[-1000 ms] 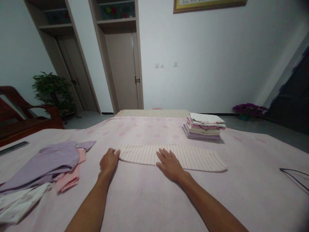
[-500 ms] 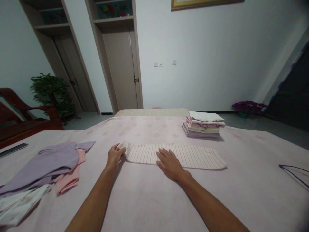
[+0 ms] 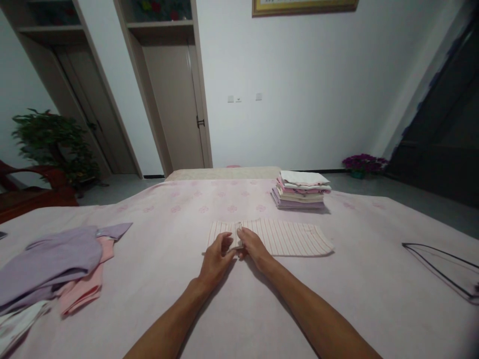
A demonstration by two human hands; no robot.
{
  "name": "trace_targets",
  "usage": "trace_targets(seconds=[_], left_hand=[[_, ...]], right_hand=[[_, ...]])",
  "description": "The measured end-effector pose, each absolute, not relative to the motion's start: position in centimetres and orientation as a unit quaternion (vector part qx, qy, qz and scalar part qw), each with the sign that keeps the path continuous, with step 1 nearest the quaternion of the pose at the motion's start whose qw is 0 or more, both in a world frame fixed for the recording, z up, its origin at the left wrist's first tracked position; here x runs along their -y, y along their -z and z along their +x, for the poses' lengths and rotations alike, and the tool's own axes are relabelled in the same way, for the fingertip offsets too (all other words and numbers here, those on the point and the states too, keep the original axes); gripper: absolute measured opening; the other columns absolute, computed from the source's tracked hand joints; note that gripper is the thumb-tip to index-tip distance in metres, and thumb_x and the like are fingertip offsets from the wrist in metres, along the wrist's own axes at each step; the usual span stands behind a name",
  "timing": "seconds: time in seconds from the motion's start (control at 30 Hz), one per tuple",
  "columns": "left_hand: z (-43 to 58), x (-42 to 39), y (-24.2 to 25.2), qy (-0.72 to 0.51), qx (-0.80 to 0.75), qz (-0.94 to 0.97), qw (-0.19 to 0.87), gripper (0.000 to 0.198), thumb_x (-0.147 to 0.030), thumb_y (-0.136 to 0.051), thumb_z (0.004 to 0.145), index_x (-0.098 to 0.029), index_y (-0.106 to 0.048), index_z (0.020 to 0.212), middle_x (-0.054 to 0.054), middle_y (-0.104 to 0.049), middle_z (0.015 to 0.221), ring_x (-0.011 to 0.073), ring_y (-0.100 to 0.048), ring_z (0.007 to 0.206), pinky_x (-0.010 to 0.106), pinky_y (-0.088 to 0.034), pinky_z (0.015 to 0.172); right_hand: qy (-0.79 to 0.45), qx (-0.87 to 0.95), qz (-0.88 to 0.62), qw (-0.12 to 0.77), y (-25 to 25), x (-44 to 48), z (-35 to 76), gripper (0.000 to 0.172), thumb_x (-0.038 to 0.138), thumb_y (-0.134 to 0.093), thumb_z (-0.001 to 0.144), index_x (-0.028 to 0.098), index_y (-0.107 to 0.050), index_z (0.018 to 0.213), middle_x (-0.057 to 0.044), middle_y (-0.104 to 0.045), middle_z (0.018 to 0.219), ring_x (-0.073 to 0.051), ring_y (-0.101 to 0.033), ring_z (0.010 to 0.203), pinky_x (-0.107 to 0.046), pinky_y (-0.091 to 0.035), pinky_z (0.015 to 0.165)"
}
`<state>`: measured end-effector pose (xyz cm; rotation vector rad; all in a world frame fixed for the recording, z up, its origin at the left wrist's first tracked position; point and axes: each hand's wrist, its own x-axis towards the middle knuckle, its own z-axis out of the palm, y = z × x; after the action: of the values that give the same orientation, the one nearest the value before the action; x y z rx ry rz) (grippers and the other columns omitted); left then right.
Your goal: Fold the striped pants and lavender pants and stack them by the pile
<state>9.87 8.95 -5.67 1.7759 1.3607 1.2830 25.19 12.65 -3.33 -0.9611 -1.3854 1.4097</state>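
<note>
Low at centre, our left hand (image 3: 216, 262) and right hand (image 3: 254, 247) pinch the striped cloth (image 3: 288, 238) between their fingers, holding its edge together against the bedspread (image 3: 337, 299).

Tally: two hands (image 3: 230, 257), one striped garment (image 3: 284, 238).

One folded stack (image 3: 301, 192); three loose garments: lilac (image 3: 56, 262), pink (image 3: 84, 284), white (image 3: 18, 321). Two doors (image 3: 174, 107), one potted plant (image 3: 54, 142), one pot of purple flowers (image 3: 363, 163), one framed picture (image 3: 305, 7).
</note>
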Motion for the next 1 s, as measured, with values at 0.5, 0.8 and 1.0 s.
trace_targets(seconds=[0.5,0.8,1.0], left_hand=[[7.5,-8.7,5.3,-0.465,-0.537,0.704,0.005,0.055,-0.021,-0.063,0.081,-0.020,-0.048,0.134,0.012,-0.060,0.131,0.0279,-0.056,0.125,0.047,-0.044,0.108],[11.5,-9.8,5.1,-0.349,-0.571,0.742,-0.050,0.058,-0.013,-0.059,0.078,-0.018,-0.051,0.135,0.014,-0.059,0.137,0.0295,-0.051,0.130,0.047,-0.039,0.111],[13.5,-10.9,4.8,-0.300,-0.567,0.766,-0.045,0.067,-0.001,-0.054,0.070,-0.015,-0.054,0.135,0.015,-0.057,0.139,0.0278,-0.051,0.130,0.044,-0.039,0.110]], right_hand=[[-0.492,0.545,-0.440,0.517,-1.7,-14.9,30.0,0.047,0.029,-0.058,0.067,0.013,-0.071,0.109,-0.003,-0.069,0.080,-0.010,-0.046,0.055,-0.019,-0.033,0.041],[-0.473,0.533,-0.445,0.543,-5.4,-15.6,35.2,0.047,0.029,-0.063,0.063,0.012,-0.071,0.105,-0.002,-0.067,0.079,-0.008,-0.041,0.054,-0.018,-0.030,0.040],[-0.423,0.546,-0.479,0.542,-5.5,-15.6,39.7,0.052,0.026,-0.061,0.063,0.011,-0.071,0.113,0.000,-0.065,0.074,-0.008,-0.040,0.053,-0.018,-0.028,0.040]])
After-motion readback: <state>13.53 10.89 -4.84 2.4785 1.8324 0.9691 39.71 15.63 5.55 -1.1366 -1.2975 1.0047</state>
